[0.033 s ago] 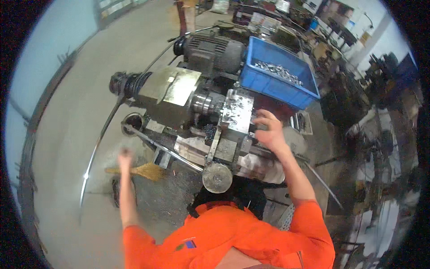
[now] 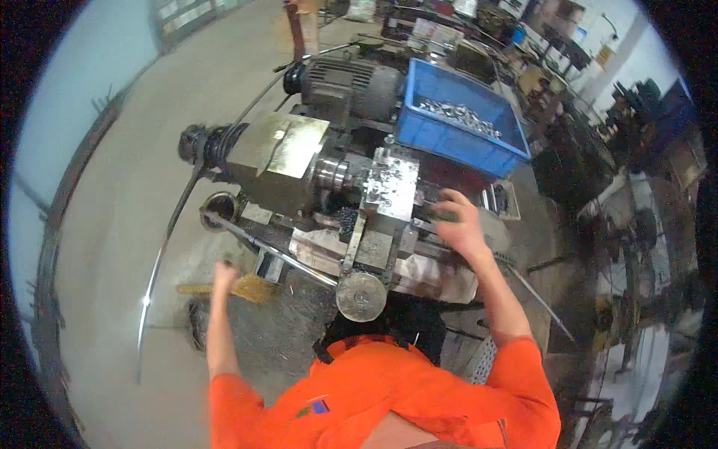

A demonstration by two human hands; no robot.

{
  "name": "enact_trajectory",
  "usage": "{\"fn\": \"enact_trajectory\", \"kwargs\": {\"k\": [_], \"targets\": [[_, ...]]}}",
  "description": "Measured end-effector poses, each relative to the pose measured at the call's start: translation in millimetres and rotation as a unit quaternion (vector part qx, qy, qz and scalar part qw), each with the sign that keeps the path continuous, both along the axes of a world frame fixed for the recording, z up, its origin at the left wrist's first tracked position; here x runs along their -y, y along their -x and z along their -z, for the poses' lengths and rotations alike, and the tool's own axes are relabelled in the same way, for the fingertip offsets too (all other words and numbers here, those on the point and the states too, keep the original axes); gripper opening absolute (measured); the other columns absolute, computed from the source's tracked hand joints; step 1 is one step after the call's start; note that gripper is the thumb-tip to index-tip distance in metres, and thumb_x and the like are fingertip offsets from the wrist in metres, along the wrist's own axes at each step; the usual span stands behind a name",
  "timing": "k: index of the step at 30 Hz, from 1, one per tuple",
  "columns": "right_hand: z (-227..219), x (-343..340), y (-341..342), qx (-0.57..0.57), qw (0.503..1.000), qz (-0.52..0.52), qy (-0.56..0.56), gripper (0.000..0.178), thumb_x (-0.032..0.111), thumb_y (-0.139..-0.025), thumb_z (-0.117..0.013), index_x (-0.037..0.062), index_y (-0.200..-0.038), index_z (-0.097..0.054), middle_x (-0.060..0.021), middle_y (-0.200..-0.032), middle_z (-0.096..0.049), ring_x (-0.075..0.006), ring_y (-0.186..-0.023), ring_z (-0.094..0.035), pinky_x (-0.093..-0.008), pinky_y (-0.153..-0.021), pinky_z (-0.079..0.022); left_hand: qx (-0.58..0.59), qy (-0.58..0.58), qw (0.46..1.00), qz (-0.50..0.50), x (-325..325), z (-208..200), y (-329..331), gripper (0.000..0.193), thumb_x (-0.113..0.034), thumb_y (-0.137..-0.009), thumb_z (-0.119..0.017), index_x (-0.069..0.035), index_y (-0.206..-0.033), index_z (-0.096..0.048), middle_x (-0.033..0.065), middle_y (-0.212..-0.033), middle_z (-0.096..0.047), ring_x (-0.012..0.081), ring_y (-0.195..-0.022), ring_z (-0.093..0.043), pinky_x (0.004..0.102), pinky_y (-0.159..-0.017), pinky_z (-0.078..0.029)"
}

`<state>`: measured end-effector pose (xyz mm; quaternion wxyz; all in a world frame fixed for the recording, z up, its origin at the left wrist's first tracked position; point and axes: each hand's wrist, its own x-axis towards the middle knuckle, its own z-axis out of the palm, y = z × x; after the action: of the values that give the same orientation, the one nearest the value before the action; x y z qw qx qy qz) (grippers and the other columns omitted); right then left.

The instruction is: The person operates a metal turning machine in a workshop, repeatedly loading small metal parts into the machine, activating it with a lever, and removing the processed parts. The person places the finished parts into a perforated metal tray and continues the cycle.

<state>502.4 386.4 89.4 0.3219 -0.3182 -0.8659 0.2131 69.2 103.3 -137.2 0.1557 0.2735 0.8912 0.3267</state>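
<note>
Before me stands a small lathe-like machine with a shiny spindle [image 2: 331,173] and a metal block [image 2: 393,185] flecked with shavings. My right hand [image 2: 461,227] hovers just right of that block, fingers apart and slightly bent, with nothing visible in them. Out to the left, over the floor, my left hand [image 2: 224,274] is closed; whatever may be inside the fist is hidden. Behind it lies a straw broom [image 2: 254,289]. A round metal handwheel [image 2: 361,296] sits at the machine's near end, and a long metal bar [image 2: 280,253] runs toward it from the left.
A blue crate [image 2: 462,144] holding many small metal pieces [image 2: 458,116] stands behind the block. A finned motor [image 2: 348,82] sits at the back. A long lever [image 2: 152,280] sticks out on the left, and a thin rod [image 2: 542,303] on the right.
My left hand has moved a little right and toward me. My right hand has shifted slightly right and away from the block. The whole view has shifted slightly.
</note>
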Motion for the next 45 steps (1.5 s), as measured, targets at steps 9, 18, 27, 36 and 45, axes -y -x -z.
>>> {"fn": "enact_trajectory", "kwargs": {"k": [9,18,27,36,45], "targets": [[21.8,31.4,-200.2,0.094,0.943,0.305,0.091,0.031,0.014,-0.05,-0.064,0.0032,-0.079,-0.062,-0.0171,-0.1,-0.054,-0.0289,-0.093,-0.052,-0.0327,-0.08,-0.041,-0.274,0.382,0.839,0.274,-64.8,-30.4,-37.1,0.024,-0.027,-0.066,-0.061,-0.015,-0.087,-0.057,0.0087,-0.086,-0.059,0.0222,-0.081,-0.058,0.0342,-0.063,-0.046],[127.3,23.9,-406.9,0.436,0.748,0.493,0.086,0.048,0.02,-0.051,-0.065,0.006,-0.096,-0.054,-0.0147,-0.089,-0.056,-0.0303,-0.084,-0.054,-0.0387,-0.076,-0.043,0.065,-0.019,0.995,0.074,-28.9,-46.8,1.3,0.039,-0.028,-0.073,-0.056,-0.001,-0.102,-0.052,0.0141,-0.07,-0.059,0.0219,-0.057,-0.059,0.0309,-0.049,-0.046],[129.0,108.6,-367.2,0.417,0.764,0.458,0.18,0.028,0.024,-0.06,-0.058,0.005,-0.08,-0.057,-0.0153,-0.08,-0.058,-0.0324,-0.073,-0.056,-0.0386,-0.062,-0.046,0.174,-0.141,0.973,-0.063,-81.3,-89.5,-49.8,0.04,-0.035,-0.079,-0.049,0.005,-0.075,-0.047,0.0108,-0.053,-0.051,0.02,-0.04,-0.054,0.0251,-0.03,-0.039],[169.6,199.7,-287.0,0.017,0.846,0.42,0.328,0.021,0.016,-0.058,-0.051,-0.0018,-0.068,-0.054,-0.0056,-0.054,-0.049,-0.0141,-0.052,-0.046,-0.0276,-0.048,-0.037,0.155,-0.186,0.965,-0.106,-89.2,-88.4,-61.4,0.039,-0.029,-0.075,-0.049,0.009,-0.072,-0.047,0.0145,-0.049,-0.05,0.0243,-0.036,-0.052,0.0297,-0.031,-0.043],[160.6,206.6,-269.3,0.018,0.812,0.451,0.37,0.021,0.013,-0.054,-0.053,-0.0007,-0.069,-0.055,-0.0035,-0.055,-0.048,-0.0124,-0.051,-0.046,-0.0269,-0.047,-0.037,0.16,-0.19,0.967,-0.065,-87.1,-82.8,-57.7,0.039,-0.029,-0.075,-0.046,0.008,-0.064,-0.047,0.0156,-0.05,-0.052,0.0241,-0.036,-0.053,0.0293,-0.031,-0.043]]}}
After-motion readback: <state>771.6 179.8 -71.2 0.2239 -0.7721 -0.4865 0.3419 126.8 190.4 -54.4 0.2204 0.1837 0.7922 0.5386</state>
